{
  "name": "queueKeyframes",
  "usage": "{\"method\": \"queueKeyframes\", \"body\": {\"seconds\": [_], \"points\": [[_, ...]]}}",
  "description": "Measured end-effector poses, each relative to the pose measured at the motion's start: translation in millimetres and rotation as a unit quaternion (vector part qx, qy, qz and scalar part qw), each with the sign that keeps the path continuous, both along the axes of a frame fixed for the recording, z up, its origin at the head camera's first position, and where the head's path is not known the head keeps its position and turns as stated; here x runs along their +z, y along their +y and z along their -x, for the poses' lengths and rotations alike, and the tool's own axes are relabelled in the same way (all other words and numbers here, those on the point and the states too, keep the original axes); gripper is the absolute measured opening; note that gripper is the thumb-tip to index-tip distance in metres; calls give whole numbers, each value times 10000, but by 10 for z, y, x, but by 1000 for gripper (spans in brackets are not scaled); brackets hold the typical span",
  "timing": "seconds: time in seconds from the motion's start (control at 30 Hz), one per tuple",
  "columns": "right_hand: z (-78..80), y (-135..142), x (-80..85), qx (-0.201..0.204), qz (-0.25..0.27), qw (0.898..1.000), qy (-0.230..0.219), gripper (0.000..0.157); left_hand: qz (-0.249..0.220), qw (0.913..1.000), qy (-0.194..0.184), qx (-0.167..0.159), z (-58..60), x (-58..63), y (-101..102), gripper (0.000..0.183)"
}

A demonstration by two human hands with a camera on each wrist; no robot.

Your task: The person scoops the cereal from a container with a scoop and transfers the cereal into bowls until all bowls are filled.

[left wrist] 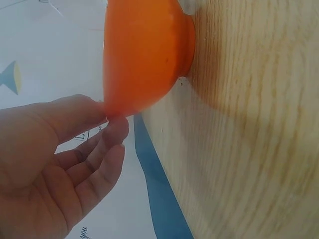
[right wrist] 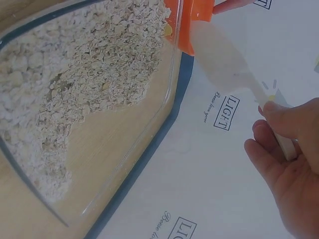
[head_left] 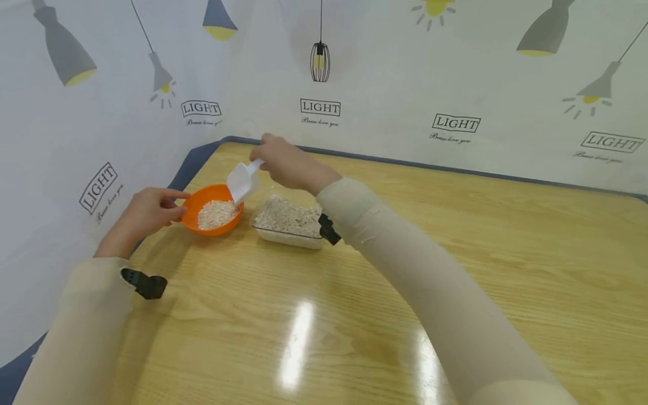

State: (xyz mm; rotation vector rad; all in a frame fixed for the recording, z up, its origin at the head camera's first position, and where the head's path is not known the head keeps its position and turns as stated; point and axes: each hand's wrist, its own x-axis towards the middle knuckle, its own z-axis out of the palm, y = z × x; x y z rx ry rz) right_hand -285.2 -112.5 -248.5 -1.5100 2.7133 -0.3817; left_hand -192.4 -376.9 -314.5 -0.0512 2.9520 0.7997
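In the head view an orange bowl (head_left: 208, 195) stands on the table with a layer of oats (head_left: 216, 215) in it. My left hand (head_left: 152, 211) pinches the bowl's rim at its left side, thumb and fingertips on the edge in the left wrist view. My right hand (head_left: 283, 160) grips the handle of a white scoop (head_left: 242, 181). The scoop is tilted with its front edge down over the bowl's right side, close above the oats. Just right of the bowl sits a clear rectangular container (head_left: 288, 241), heaped with oat flakes (right wrist: 117, 55); part of its bottom shows bare in the right wrist view.
The wooden table (head_left: 405, 225) stretches far to the right and toward me. Behind it and along the left hangs a white curtain (head_left: 379, 84) printed with lamps, meeting the table at a blue border (head_left: 184, 169). A dark wrist camera (head_left: 147, 284) is strapped to the left sleeve.
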Motion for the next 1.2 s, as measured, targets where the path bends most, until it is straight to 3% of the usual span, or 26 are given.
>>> {"method": "queueKeyframes", "body": {"seconds": [0.4,0.73,0.9,1.2], "points": [[14,82,-24,-20,243,9996,-107,27,176,9993,214,236,-23,24,36,38],[38,354,-38,-149,638,9968,-457,29,-14,9969,730,293,-22,89,200,33],[17,547,-38,-97,717,9960,-531,28,-104,9967,797,103,26,146,406,32],[-35,910,-95,-57,755,9950,-656,25,-222,9948,759,-649,83,177,792,30]]}}
